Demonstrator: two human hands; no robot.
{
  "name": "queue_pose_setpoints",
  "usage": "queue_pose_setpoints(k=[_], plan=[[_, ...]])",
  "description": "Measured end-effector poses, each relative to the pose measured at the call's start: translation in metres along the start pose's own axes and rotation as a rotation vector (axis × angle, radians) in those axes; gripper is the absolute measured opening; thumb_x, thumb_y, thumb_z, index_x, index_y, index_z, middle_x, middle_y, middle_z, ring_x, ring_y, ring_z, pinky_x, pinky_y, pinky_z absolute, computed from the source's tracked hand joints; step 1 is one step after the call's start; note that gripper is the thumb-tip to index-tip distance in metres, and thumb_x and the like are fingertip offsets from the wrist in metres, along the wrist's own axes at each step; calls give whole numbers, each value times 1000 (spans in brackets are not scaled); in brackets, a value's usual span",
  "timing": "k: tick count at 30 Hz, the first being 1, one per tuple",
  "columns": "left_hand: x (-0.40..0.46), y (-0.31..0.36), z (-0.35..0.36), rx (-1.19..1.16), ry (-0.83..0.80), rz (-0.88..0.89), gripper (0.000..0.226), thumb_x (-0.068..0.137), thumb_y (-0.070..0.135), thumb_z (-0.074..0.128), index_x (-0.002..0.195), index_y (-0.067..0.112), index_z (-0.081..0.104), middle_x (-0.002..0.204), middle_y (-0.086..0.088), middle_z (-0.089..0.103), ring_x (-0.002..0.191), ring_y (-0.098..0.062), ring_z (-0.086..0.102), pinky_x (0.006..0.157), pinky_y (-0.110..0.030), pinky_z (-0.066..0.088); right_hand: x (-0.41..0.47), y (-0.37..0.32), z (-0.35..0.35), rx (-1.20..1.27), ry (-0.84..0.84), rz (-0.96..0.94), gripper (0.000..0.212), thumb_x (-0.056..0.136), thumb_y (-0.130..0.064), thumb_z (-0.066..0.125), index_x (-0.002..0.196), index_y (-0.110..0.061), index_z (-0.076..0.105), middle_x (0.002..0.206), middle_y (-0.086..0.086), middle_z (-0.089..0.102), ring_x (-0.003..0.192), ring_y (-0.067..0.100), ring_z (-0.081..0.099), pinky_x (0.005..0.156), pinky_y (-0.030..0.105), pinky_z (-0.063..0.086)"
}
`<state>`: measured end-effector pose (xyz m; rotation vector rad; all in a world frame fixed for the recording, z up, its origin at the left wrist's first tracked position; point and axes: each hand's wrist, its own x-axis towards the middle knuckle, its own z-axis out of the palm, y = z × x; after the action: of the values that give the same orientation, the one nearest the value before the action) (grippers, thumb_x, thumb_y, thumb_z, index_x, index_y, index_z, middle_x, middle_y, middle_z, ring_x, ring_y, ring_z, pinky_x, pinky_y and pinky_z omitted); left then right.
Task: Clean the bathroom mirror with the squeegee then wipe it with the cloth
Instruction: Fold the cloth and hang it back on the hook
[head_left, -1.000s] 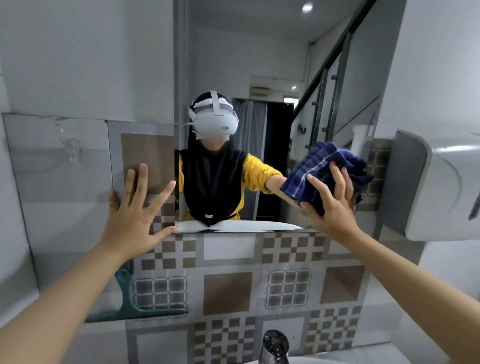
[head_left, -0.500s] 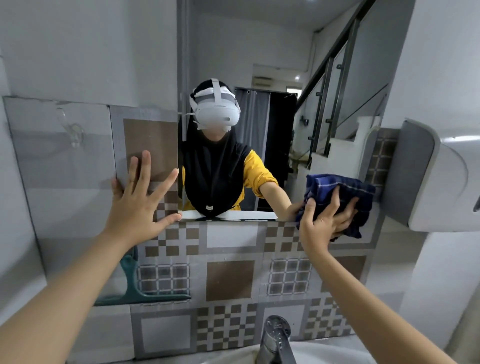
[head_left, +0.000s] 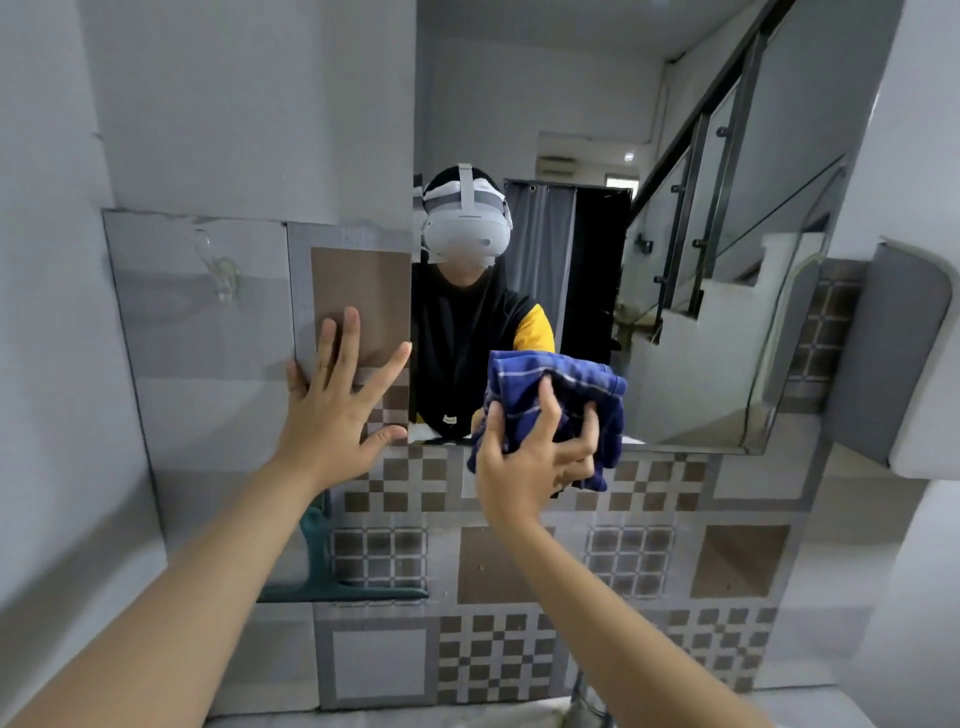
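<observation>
While the green squeegee sits set aside on the tiled wall below the mirror, the right hand presses a bunched blue cloth to the mirror's lower edge; the left hand lies flat, fingers spread, beside it. Wiping appears underway, squeegeeing apparently finished.

Squeegee seemingly on tiled wall.

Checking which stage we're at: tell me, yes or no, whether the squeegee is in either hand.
No. The squeegee leans against the tiled wall; the right hand grips the cloth, the left hand is spread open.
</observation>
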<state>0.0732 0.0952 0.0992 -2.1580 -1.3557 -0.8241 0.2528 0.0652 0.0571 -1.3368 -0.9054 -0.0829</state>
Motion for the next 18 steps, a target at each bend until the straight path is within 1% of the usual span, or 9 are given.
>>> queue_pose_setpoints(k=[3,5,7,9,11,13,16,17,18], plan=[[-2,1,-5,-122,16,14,81,84,49,55,146,44,2,153,-1,-31,139,-26,-30,104,-59,-8,-21,-15,17,1,-33,-44,55,80,-40,69,125,-48,38,145,-1,8,119,30,18,93,55,42],[-4,1,-12,-319,44,13,70,88,38,55,145,42,15,155,6,-24,141,-20,-25,106,-54,-8,-35,-24,26,14,-71,-87,57,79,-34,72,127,-46,45,142,-1,11,118,26,18,93,54,45],[-10,4,-23,-575,84,-20,57,91,25,54,141,39,30,158,9,-7,144,-13,-14,112,-45,-2,-48,-35,31,53,-140,-108,58,79,-27,71,130,-44,49,141,5,17,119,23,18,97,47,41],[-18,8,-33,-794,111,-70,47,94,16,51,136,34,41,155,6,22,144,-9,11,116,-29,15,-56,-47,34,118,-185,-105,57,80,-23,69,130,-43,51,139,6,24,121,20,20,100,39,35],[-29,11,-41,-963,116,-134,41,95,11,48,131,29,48,141,6,47,131,-5,41,108,-21,35,-60,-59,32,207,-251,-73,54,82,-19,67,128,-42,53,135,5,26,120,18,23,99,28,30],[-39,12,-51,-1093,137,-213,37,95,6,46,127,22,54,126,2,59,114,-3,55,97,-18,45,-61,-68,27,280,-363,-54,51,84,-19,66,125,-45,52,128,5,28,117,21,29,98,23,29],[-49,10,-66,-1153,218,-293,31,93,1,48,117,18,60,92,4,66,77,-1,60,76,-15,48,-63,-80,14,420,-610,12,43,90,-20,61,124,-44,49,121,6,32,112,16,41,96,20,33],[-52,9,-71,-1153,226,-294,31,92,1,50,114,18,62,87,3,67,72,-5,60,73,-19,49,-63,-84,9,455,-687,41,40,92,-21,59,126,-40,50,123,6,36,111,13,44,96,20,35],[-54,7,-75,-1156,222,-286,31,91,1,53,113,19,63,89,-1,69,74,-10,63,74,-23,52,-62,-88,4,460,-737,56,38,93,-21,58,127,-36,51,125,5,42,110,11,48,96,21,40]])
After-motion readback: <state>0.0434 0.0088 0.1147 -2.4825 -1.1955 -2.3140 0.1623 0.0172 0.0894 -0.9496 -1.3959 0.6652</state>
